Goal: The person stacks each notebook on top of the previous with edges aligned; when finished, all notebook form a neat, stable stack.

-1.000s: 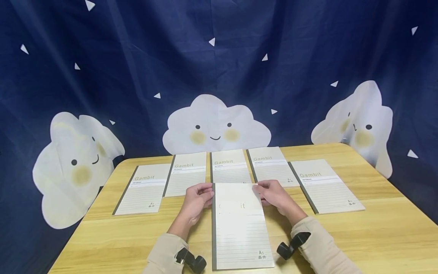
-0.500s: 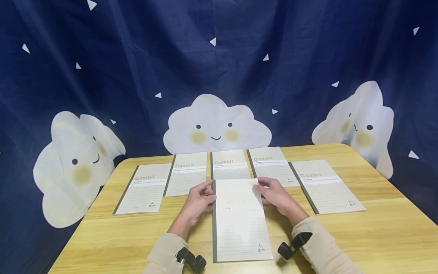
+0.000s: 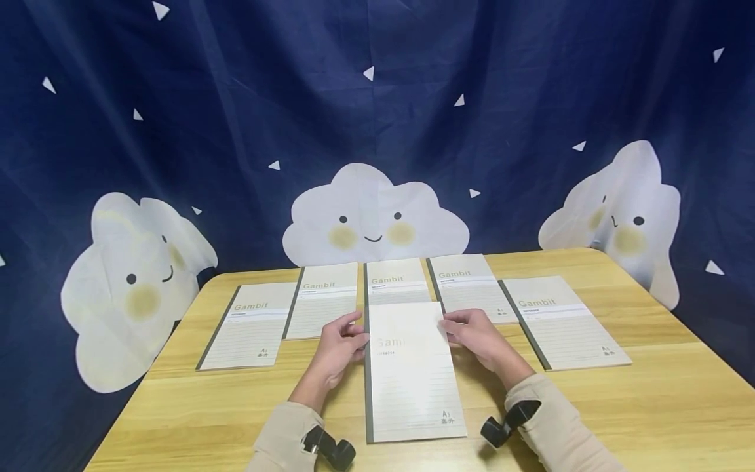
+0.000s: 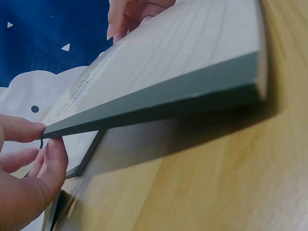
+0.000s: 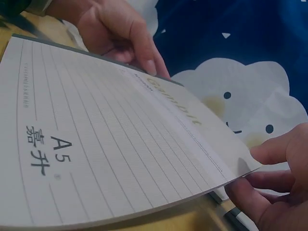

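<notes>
A cream notebook (image 3: 415, 387) with a dark grey spine is held between both hands at the middle of the table, lined cover up. My left hand (image 3: 337, 353) pinches the spine side near the far corner; in the left wrist view the spine (image 4: 168, 103) stands off the wood, with a shadow beneath. At the opposite far corner my right hand (image 3: 479, 337) pinches the edge, its thumb and fingers (image 5: 248, 199) on either side of the cover in the right wrist view. Glare washes out part of the printed title. The notebook partly covers another notebook (image 3: 398, 275) lying behind it.
More matching notebooks lie in an arc on the wooden table (image 3: 177, 419): a far-left one (image 3: 250, 334), one beside it (image 3: 324, 308), a back-right one (image 3: 468, 292) and a far-right one (image 3: 566, 328). Behind the table hangs a dark blue curtain (image 3: 507, 131) with clouds.
The held notebook has shifted a little away from me, covering more of the notebook behind. Both hands keep their grip and stay nearly in place; the other notebooks lie as before.
</notes>
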Tool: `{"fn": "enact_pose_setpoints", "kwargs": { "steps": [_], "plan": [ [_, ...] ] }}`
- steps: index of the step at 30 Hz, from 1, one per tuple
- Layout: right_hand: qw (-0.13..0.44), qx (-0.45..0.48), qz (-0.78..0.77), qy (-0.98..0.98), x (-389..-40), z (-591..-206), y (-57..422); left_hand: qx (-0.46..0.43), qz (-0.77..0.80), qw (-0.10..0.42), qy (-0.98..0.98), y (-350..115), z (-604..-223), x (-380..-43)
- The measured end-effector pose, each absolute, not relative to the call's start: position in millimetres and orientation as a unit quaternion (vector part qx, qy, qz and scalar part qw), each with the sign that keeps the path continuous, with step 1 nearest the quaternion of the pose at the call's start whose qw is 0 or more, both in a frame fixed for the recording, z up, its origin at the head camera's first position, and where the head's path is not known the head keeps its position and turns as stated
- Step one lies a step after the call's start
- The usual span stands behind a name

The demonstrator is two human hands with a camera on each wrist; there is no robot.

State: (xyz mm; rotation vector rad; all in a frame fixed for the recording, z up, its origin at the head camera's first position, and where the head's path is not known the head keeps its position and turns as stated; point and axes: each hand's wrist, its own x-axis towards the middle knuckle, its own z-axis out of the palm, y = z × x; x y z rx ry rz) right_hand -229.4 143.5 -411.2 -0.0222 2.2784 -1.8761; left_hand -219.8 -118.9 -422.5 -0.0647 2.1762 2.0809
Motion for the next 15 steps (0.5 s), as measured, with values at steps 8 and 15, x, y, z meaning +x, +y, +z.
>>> {"fn": "enact_pose_setpoints", "kwargs": {
  "steps": [8,15],
  "plan": [
    [0.132,-0.028,-0.621,0.772,-228.6,-413.1,143.9,-0.017,0.679,0.039,0.733,-118.9,-422.8,-218.7],
    [0.172,-0.052,-0.599,0.780,-224.3,-410.8,146.3,-0.014,0.677,0.052,0.734,-119.6,-421.4,-219.0]
  ]
}}
